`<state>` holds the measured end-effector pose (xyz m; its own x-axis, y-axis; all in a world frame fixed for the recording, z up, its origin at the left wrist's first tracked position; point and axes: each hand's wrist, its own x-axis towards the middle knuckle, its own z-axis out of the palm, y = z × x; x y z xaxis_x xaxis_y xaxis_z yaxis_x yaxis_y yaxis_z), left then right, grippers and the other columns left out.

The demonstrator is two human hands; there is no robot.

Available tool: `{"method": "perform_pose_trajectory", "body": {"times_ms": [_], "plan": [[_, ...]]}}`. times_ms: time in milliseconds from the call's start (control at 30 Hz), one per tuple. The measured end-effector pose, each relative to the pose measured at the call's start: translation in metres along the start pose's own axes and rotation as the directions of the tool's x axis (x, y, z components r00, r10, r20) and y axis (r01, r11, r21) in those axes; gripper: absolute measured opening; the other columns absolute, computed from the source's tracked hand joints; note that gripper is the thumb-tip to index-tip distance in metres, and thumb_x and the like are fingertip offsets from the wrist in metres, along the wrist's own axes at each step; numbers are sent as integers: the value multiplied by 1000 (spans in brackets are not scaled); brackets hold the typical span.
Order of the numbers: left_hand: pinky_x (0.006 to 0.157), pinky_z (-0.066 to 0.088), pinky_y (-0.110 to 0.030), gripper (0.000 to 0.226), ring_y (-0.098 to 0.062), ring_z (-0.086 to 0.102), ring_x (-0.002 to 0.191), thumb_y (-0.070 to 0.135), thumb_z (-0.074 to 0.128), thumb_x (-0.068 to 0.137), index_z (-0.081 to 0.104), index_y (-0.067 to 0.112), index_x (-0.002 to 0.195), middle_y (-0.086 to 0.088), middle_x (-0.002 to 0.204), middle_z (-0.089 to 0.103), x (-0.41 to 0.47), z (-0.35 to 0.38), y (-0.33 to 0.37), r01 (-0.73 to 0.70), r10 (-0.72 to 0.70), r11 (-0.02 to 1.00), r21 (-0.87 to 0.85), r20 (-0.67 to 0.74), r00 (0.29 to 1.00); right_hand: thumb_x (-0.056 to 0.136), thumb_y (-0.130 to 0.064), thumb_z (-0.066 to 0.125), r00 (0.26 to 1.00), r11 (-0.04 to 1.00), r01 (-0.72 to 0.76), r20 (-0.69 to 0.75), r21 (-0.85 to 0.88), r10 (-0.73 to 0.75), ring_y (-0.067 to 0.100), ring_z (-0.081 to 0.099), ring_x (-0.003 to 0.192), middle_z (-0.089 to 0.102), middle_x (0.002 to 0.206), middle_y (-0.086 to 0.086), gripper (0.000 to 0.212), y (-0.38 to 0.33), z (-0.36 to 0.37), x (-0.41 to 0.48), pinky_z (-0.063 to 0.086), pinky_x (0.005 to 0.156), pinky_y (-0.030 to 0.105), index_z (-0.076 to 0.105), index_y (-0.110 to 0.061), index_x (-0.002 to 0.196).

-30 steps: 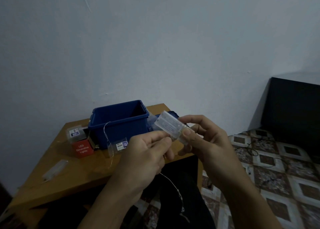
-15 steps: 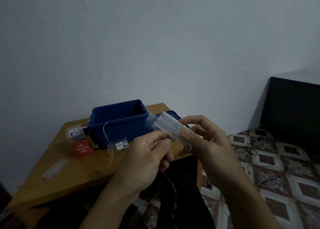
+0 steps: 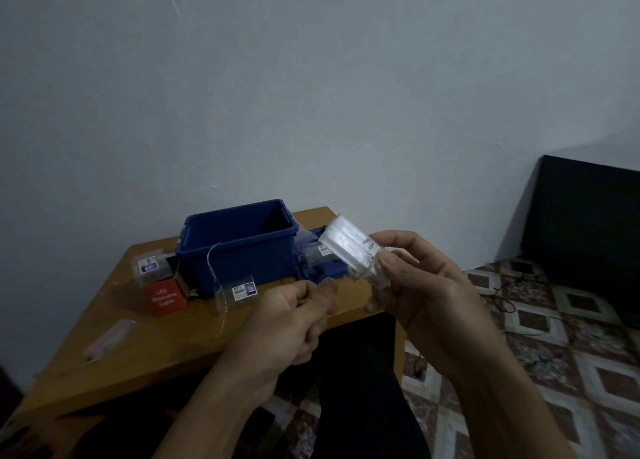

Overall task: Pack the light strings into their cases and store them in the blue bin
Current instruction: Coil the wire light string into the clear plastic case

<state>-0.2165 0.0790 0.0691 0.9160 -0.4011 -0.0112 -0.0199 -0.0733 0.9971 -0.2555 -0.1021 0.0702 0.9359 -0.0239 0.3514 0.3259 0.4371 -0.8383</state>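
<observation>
The right hand point(image 3: 426, 295), right of centre in the frame, grips a clear rectangular plastic case point(image 3: 349, 250) between thumb and curled fingers; the case tilts up to the left, in the air in front of the table's far right corner; something thin and pale shows inside it, too blurred to name. The left hand point(image 3: 287, 320) sits just below and left of it, apart from the case, fingers curled with the thumb against them; whether it pinches a wire cannot be told.

Behind the hands, at centre, an open blue plastic bin point(image 3: 242, 247) stands on a brown wooden table point(image 3: 156, 347); a small clear labelled packet point(image 3: 237, 292) leans against its front wall, with a thin silvery wire point(image 3: 211, 261) looping above it. Left of the bin stand a red cardboard box printed "LED Decorative Lights" point(image 3: 164, 297) and another clear labelled case point(image 3: 150, 264) behind it; a long clear case point(image 3: 109, 337) lies flat at lower left. Right of the bin lies a blue lid point(image 3: 318, 273). A patterned tiled floor point(image 3: 554, 337) fills the lower right.
</observation>
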Motion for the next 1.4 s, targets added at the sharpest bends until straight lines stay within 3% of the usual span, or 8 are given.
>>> {"method": "perform_pose_trajectory", "body": {"times_ms": [233,367,567,700,800,967,1200,1400], "plan": [[47,27,-23,26,-12,35,48,22,61,95,67,13,71,-2,56,48,6,-5,7,45,-49,997,60,55,997,84,-17,74,970,995,-75,228,-66,88,19,61,73,62,96,14,25,-6,-5,-6,54,59,31,67,-6,105],[79,43,-40,40,-32,54,84,39,78,82,73,-1,86,-17,86,65,11,-17,28,111,-125,991,78,197,973,89,-16,69,930,956,-61,332,-287,159,24,64,80,64,100,20,14,-11,-4,-11,53,59,27,69,-10,102],[43,28,-18,36,-8,33,40,45,73,76,67,11,67,4,45,42,10,-20,64,-15,-73,904,428,187,980,94,-21,66,947,806,5,263,-592,187,31,64,79,70,103,8,6,-12,0,-12,53,59,31,71,-22,97],[53,35,-19,28,3,46,42,36,68,90,74,16,73,13,45,52,1,-12,69,-168,156,774,611,74,985,95,-26,66,992,636,74,123,-768,33,22,65,71,70,88,-1,8,-6,5,-9,55,58,37,68,-34,96],[49,37,-12,21,4,50,42,30,61,96,73,22,80,16,48,58,-12,0,63,-244,305,770,589,-5,952,94,-30,65,988,616,123,38,-778,-149,26,61,63,66,76,3,7,3,9,-8,51,53,45,67,-35,98],[49,45,-24,14,-4,55,49,28,60,95,71,28,86,9,57,66,-27,13,50,-337,453,775,535,-97,886,94,-28,64,922,536,214,-12,-817,-386,10,51,54,58,71,-9,8,10,12,-6,38,48,23,65,-33,101],[48,34,-25,8,-5,44,40,26,64,93,63,21,99,1,54,60,-23,16,32,-243,288,947,210,-219,932,97,-21,65,914,636,261,-27,-726,-406,21,64,72,60,79,-9,20,14,11,-4,56,61,52,67,-33,113],[39,29,-20,22,-6,36,35,25,60,96,61,22,118,-5,55,54,-19,14,27,-140,143,990,28,-159,977,96,-12,65,941,779,243,-55,-578,-334,29,65,71,58,70,-9,22,16,14,-3,58,58,31,73,-27,109]]}}
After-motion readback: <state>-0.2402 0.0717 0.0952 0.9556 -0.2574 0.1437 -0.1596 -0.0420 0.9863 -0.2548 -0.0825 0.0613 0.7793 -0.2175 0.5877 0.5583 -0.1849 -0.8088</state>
